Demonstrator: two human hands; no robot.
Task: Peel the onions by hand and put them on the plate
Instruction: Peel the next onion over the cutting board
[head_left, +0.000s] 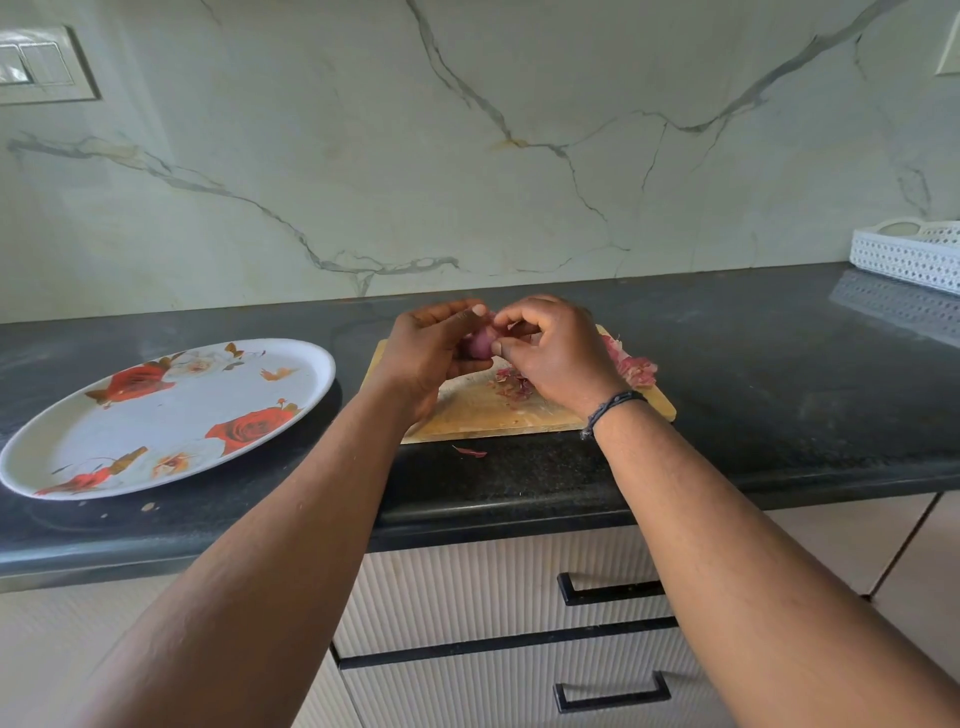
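Peeling step in progress. Left hand (434, 353) cups a small red onion (479, 347), fingers curled round it, thumb on top. Right hand (550, 353) pinches at the onion's skin with curled fingertips, working at its right side. Onion is held in the air just above the wooden chopping board (483, 410), near the middle of the counter (753, 364).

Loose peels (511, 384) lie on the board under the hands; a bigger heap of skins (636, 370) sits at about 3 o'clock from the hands, at the board's right end. One stray scrap (470, 452) lies on the counter at 6 o'clock, off the board's near edge.

Rose-patterned plate (291, 410) waits at 9 o'clock from the board, nothing on it yet. So, as I judge it, no onion has been delivered so far.

Next move likely calls for stripping the remaining skin, then a leftward carry to the plate. Whether more onions wait is unclear; none visible.

Writing: none readable. White perforated tray (906, 257) at 2 o'clock bears no label.
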